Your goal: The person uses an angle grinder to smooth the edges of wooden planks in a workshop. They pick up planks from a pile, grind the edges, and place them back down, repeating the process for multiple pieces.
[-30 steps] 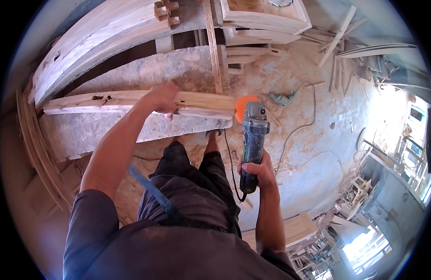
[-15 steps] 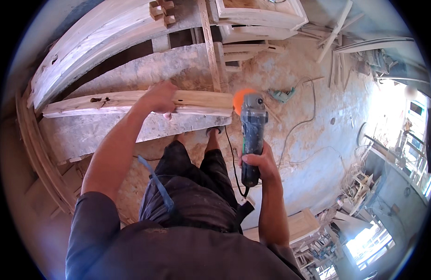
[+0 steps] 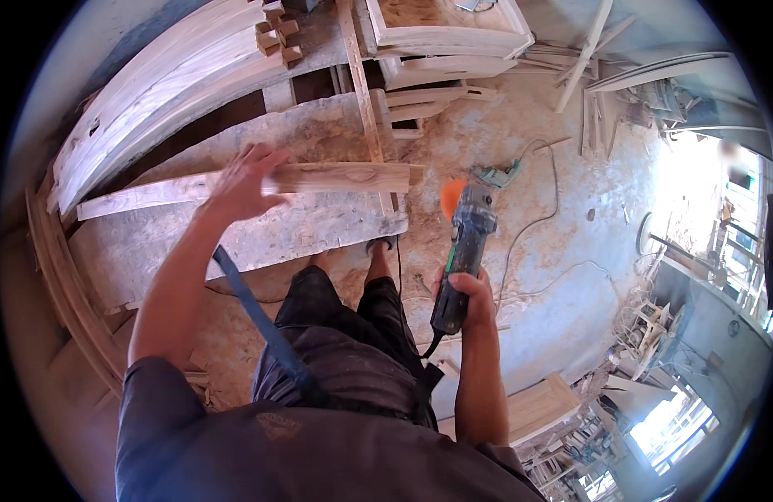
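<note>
A pale wooden beam [image 3: 344, 177] lies across a worn, dusty workbench [image 3: 311, 219] in front of me. Over the beam is my left hand [image 3: 246, 186], its fingers spread and not wrapped round the wood; whether the palm touches it I cannot tell. My right hand [image 3: 472, 293] grips the body of a dark angle grinder [image 3: 465, 243]. The grinder's orange disc [image 3: 453, 199] points away from me, to the right of the beam's end and apart from it. A black cord runs from the grinder's handle toward my legs.
Large curved timbers [image 3: 169, 92] are stacked behind the bench at the far left. A narrow wooden strip [image 3: 365, 92] crosses the bench. On the floor lie a green power tool [image 3: 497, 174] and its cable [image 3: 557, 192]. Wooden frames [image 3: 449, 42] stand at the back.
My left hand has opened from its grip on the beam. The beam has turned, so its slots no longer show. The grinder has moved right, away from the beam's end, and tilted.
</note>
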The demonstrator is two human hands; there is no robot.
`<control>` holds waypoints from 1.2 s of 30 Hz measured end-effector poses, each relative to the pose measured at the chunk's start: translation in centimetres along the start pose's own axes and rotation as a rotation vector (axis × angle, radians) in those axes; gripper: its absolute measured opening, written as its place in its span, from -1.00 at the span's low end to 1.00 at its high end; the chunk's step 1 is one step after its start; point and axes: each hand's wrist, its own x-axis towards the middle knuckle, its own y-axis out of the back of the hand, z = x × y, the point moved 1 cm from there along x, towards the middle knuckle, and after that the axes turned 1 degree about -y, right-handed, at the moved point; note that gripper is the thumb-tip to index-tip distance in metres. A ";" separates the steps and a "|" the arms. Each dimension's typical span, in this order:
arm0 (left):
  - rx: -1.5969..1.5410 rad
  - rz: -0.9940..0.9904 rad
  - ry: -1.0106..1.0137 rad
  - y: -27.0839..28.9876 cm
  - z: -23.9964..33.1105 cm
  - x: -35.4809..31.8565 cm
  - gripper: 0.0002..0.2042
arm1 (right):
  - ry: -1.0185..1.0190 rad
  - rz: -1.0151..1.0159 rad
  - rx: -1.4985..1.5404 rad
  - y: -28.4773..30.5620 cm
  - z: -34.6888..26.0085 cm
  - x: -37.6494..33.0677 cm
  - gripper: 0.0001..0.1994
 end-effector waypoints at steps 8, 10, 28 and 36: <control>0.330 -0.440 0.302 1.1 -5.6 -1.0 -0.10 | 0.024 -0.003 0.023 -1.1 1.1 -1.8 -0.59; 0.229 -0.675 0.375 2.0 -4.5 -0.1 -0.08 | 0.050 -0.010 0.016 -1.8 0.3 -2.1 -0.56; -0.025 -0.287 0.282 -0.8 -4.1 -4.6 -0.05 | -0.022 -0.039 -0.108 -4.1 -0.7 -1.3 -0.50; -0.011 -0.269 0.282 -0.5 -3.4 -4.6 -0.02 | -0.021 0.045 -0.112 -5.4 -1.7 0.4 -0.57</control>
